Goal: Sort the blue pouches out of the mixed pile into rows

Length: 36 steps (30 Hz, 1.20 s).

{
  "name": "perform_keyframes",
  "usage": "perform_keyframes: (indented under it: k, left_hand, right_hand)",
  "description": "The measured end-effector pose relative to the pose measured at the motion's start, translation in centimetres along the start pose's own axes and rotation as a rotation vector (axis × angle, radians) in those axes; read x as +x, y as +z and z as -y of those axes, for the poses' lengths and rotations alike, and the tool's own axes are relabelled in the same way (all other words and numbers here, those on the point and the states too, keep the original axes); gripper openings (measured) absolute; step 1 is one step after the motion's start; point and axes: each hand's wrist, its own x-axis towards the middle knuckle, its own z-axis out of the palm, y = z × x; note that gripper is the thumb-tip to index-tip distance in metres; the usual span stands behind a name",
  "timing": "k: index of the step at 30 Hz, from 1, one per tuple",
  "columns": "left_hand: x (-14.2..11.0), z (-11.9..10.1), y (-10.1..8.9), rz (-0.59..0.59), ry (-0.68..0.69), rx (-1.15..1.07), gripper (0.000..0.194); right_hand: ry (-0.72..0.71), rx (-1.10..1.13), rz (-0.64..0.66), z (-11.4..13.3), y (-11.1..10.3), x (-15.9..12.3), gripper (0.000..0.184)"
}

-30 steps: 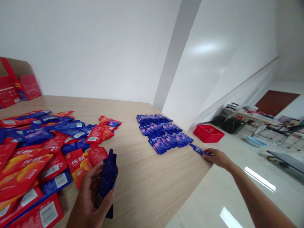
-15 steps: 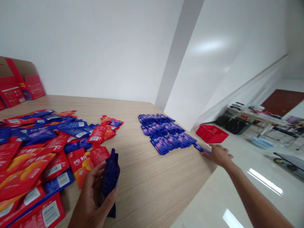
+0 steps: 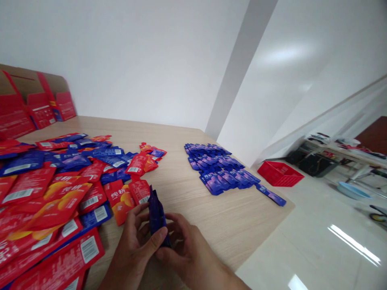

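My left hand point(image 3: 134, 245) grips a stack of dark blue sachets point(image 3: 156, 215) held upright over the near edge of the wooden table point(image 3: 193, 209). My right hand point(image 3: 189, 247) has joined it, its fingers closed on the lower side of the same stack. To the left lies a loose heap of red and blue sachets point(image 3: 60, 189). At the far right of the table, blue sachets lie in neat overlapping rows point(image 3: 219, 171), with one blue sachet point(image 3: 270, 194) alone at the corner.
Folded red cartons point(image 3: 33, 106) stand against the wall at the back left. Past the table's right edge, on the glossy white floor, sit a red plastic basket point(image 3: 279, 173), a blue basin point(image 3: 352, 189) and a cluttered low table point(image 3: 338, 147).
My right hand let go of the single blue sachet at the table corner and came back to the stack in my left hand. The view shifted slightly to the left.
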Motion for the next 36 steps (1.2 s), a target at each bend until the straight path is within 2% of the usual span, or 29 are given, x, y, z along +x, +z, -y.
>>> perform_keyframes:
  k: [2,5,8,11,14,18,23,28,32,36]
  left_hand:
    - [0.1,0.2,0.0,-0.002,-0.003,-0.025,0.079]
    - [0.0,0.3,0.6,-0.010,0.016,-0.054,0.077]
    - [-0.3,0.1,1.0,0.010,0.024,-0.052,0.081]
    - [0.1,0.0,0.7,0.045,0.002,-0.031,0.089]
    - [0.9,0.0,-0.2,0.064,0.014,0.001,0.090]
    - [1.2,-0.2,-0.5,0.039,0.000,0.008,0.091]
    - [0.4,-0.8,0.5,0.029,0.003,0.003,0.087]
    - [0.2,-0.8,0.9,0.025,-0.011,0.006,0.087]
    - [0.3,-0.6,0.9,0.040,-0.027,0.004,0.087]
    - [0.3,-0.5,1.1,0.028,-0.016,0.024,0.087]
  right_hand:
    - [0.019,0.079,-0.008,-0.1,-0.7,0.2,0.059]
    - [0.053,0.155,-0.047,-0.4,-1.5,0.2,0.059]
    - [0.030,0.157,-0.135,-0.5,-1.8,0.0,0.058]
    - [0.019,0.113,-0.221,-0.1,-2.4,-0.3,0.059]
    - [0.047,0.049,-0.268,0.4,-4.1,-0.9,0.060]
    - [-0.009,-0.149,-0.469,1.0,-7.6,-2.0,0.061]
    - [0.045,-0.336,-0.712,1.4,-13.9,-4.1,0.069]
    - [0.237,-0.471,-0.978,1.4,-23.8,-6.8,0.064]
    - [0.344,-0.578,-1.045,1.4,-31.0,-8.4,0.054]
    - [0.389,-0.685,-1.055,1.3,-35.0,-8.7,0.043]
